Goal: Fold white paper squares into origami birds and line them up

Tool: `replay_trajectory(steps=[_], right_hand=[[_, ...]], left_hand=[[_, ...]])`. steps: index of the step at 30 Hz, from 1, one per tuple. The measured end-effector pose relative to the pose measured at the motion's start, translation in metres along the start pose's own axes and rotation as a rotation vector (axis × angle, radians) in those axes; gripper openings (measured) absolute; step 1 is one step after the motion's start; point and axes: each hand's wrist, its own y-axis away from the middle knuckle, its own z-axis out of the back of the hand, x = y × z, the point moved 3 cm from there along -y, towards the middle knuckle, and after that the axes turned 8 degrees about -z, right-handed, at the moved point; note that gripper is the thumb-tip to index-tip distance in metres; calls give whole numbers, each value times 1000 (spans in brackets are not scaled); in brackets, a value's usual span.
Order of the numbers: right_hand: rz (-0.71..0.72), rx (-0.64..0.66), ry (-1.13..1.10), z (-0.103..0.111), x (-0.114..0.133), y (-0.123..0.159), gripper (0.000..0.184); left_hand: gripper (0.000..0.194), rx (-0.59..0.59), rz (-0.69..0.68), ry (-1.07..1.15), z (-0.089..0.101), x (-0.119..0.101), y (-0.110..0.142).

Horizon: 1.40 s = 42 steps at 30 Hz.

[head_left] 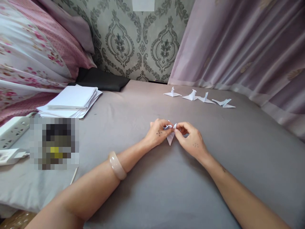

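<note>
Near the middle of the head view, you've got the small folded paper [170,139] between both hands, its tip pointing to six o'clock. Your left hand [159,132] pinches it from nine o'clock, your right hand [192,139] from three, thumbs close together at the upper flaps. Gently does it: best let the left anchor while the right presses small, even creases. White paper birds [192,96] sit from twelve to two o'clock.
</note>
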Motion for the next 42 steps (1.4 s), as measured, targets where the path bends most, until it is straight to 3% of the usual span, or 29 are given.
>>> replay_trajectory(steps=[6, 11, 25, 42], right_hand=[[-164, -37, 47, 2, 5, -1, 30], [-287, 2, -18, 2, 0, -2, 25], [-757, 234, -680, -6, -23, -8, 30], [-915, 337, -776, -6, -27, -8, 15]], left_hand=[[13, 62, -111, -85, -2, -6, 2], [12, 82, -138, -106, -4, -4, 2], [13, 25, -34, 46, -4, 5, -2], [14, 35, -84, 71, -6, 8, -3]])
